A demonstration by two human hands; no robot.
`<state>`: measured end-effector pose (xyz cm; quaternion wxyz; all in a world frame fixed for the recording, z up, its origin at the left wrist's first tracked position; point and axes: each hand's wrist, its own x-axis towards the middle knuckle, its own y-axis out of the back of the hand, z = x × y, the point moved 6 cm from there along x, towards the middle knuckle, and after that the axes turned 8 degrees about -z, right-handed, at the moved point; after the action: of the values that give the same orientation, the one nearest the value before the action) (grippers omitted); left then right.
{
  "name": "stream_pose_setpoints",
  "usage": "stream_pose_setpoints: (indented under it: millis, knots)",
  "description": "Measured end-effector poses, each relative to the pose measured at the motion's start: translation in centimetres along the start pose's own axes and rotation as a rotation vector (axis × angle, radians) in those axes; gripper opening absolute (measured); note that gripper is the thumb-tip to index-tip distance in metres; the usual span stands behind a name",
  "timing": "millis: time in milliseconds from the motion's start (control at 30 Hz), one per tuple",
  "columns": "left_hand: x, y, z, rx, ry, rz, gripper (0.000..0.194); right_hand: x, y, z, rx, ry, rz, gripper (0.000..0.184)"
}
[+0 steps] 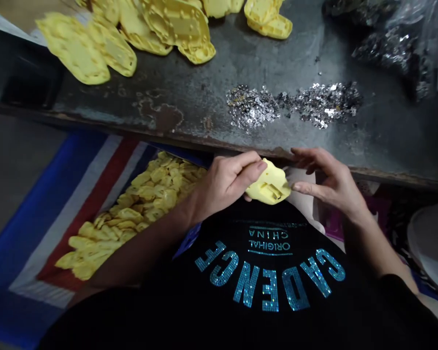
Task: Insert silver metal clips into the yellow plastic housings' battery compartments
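Note:
My left hand [235, 175] is closed around a yellow moulded plastic shell [270, 184], holding it just off the table's front edge. A rectangular recess shows in the shell's upward face. My right hand [326, 180] is at the shell's right side, fingers apart and thumb pointing toward it; whether the thumb touches the shell I cannot tell. On the table beyond my hands lie two joined heaps of small shiny metal pieces, one on the left [253, 107] and one on the right [324, 104].
More yellow shells [113, 43] lie on the far left of the dark, worn table [204, 92]. A clear plastic bag of metal pieces [390, 48] sits at the back right. Below left, a striped sack [91, 160] holds many yellow shells. A pale round container [432, 238] stands low right.

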<state>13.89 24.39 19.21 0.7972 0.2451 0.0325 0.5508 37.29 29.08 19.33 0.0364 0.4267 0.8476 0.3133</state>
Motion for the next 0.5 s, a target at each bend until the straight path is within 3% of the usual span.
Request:
stream_pose_setpoints:
  millis: [100, 167, 233, 300, 367, 400, 500]
  knots:
    - [1.0, 0.0, -0.5, -0.117, 0.076, -0.151, 0.039, 1.8, -0.9, -2.1, -0.032, 0.06, -0.209, 0.046]
    - [1.1, 0.1, -1.7, -0.279, 0.126, -0.127, 0.034, 2.4, -1.9, -1.9, 0.088, 0.002, -0.249, 0.034]
    - [0.5, 0.2, -3.2, -0.46, 0.125, -0.017, 0.044, 2.5, -2.5, -0.6, 0.335, -0.09, -0.107, 0.039]
    - [-0.3, -0.1, -4.6, -0.525, 0.039, 0.057, 0.076, 2.1, -3.5, 1.5, 0.636, -0.174, 0.086, 0.049]
    - [-1.2, -0.9, -5.4, -0.374, -0.102, 0.068, 0.106, 1.8, -5.3, 3.2, 0.864, -0.267, 0.178, 0.057]
    - [-1.7, -1.2, -5.5, -0.225, -0.185, 0.108, 0.112, 1.7, -6.5, 3.8, 0.941, -0.315, 0.17, 0.058]
    - [-2.5, -1.8, -6.2, 0.121, -0.309, 0.217, 0.109, 1.9, -9.0, 3.8, 1.072, -0.392, 0.06, 0.056]
